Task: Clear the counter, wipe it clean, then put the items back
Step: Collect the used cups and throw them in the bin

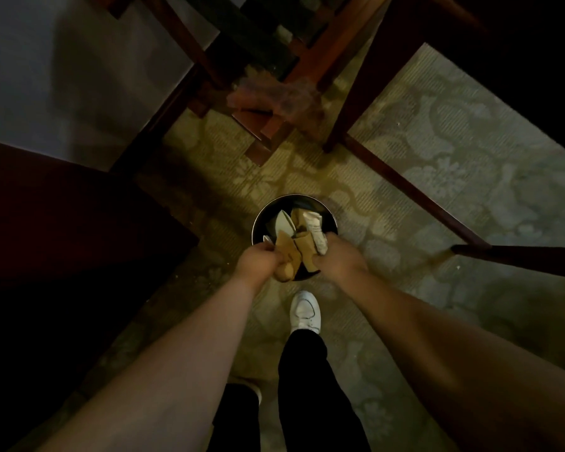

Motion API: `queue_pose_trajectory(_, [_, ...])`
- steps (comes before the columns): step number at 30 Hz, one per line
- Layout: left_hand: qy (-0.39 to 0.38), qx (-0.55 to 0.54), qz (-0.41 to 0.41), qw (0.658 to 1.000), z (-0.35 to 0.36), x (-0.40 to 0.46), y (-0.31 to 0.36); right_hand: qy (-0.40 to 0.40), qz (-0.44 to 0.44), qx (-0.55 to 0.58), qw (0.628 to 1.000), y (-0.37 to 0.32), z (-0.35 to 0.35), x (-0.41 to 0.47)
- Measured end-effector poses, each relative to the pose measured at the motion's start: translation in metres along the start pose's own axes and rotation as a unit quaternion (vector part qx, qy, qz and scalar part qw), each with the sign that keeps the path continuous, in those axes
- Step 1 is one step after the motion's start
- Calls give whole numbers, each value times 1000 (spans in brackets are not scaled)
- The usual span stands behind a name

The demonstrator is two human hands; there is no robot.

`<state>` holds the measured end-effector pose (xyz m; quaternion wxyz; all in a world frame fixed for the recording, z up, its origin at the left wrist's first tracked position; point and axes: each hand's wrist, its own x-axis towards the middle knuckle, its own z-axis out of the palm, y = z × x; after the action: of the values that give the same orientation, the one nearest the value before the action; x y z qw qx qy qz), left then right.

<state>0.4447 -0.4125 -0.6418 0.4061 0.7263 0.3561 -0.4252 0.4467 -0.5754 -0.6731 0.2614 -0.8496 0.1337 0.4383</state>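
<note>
A round black bin stands on the patterned carpet straight below me. Both arms reach down over its near rim. My left hand is closed on a piece of brown paper at the bin's left side. My right hand grips brown card together with a crumpled printed paper. A white sheet lies inside the bin behind them. The bin's bottom is hidden by the paper.
Dark wooden chair legs run diagonally at the right, and more wooden legs stand beyond the bin. A dark red furniture edge fills the left. My white shoe is just short of the bin.
</note>
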Motion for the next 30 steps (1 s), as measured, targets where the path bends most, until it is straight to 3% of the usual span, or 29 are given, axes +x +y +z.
queue_pose_trajectory(7, [-4, -5, -7, 1000, -8, -11, 9, -11, -13, -13, 1000, -10, -12, -5])
queue_pose_trajectory(15, [21, 92, 31, 995, -42, -66, 12, -7, -49, -64, 997, -33, -43, -50])
queue_pose_trajectory(21, [56, 97, 87, 990, -92, -156, 21, -54, -99, -135, 984, -71, -86, -127])
queue_pose_trajectory(30, [170, 38, 173, 970, -189, -336, 31, 14, -231, -196, 953, -168, -147, -275])
